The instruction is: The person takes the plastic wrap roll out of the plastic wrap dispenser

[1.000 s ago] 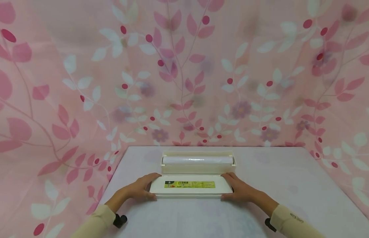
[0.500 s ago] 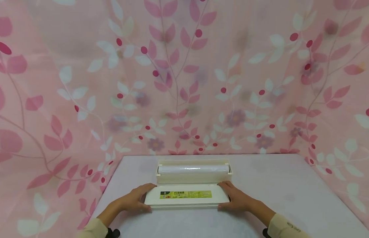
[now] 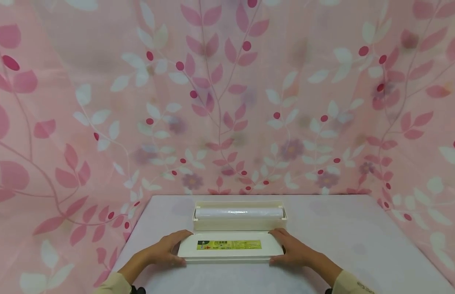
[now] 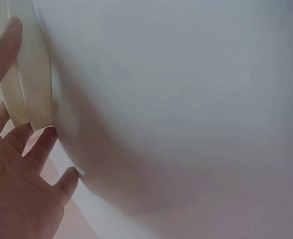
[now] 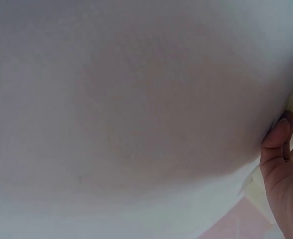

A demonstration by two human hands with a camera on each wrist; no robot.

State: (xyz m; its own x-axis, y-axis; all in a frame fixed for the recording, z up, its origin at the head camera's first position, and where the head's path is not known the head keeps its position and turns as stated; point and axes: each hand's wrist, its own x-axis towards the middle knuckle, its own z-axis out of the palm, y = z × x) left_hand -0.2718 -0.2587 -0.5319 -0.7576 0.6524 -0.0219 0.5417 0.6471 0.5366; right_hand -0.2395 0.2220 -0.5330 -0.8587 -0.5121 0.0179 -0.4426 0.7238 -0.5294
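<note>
— Where is the lid, and what do your hands do with it?

— The lid (image 3: 229,253) is on my side of the box (image 3: 240,225), just in front of its long wall; my left hand (image 3: 165,249) grasps the lid toward the box's left end, and my right hand (image 3: 295,251) grasps it toward the box's right end; each thumb is at the edge away from the box, each forefinger at the edge toward it.

— Why do you hold it in this manner?

— I believe that such a long piece turns easily, so one hand at each end should keep it level; thumb and fingers span the width, which probably makes slipping difficult; the roll (image 3: 239,213) sits inside the box, uncovered above, and the walls seem to keep it from rolling away; whether lid and box are joined, I cannot tell.

— And which way does it point?

— Its long axis goes from left to right, about parallel to the box and the roll; the face with the label (image 3: 229,245) looks upward, the print upright from my side; the label's dark part is toward the box's left end.
</note>
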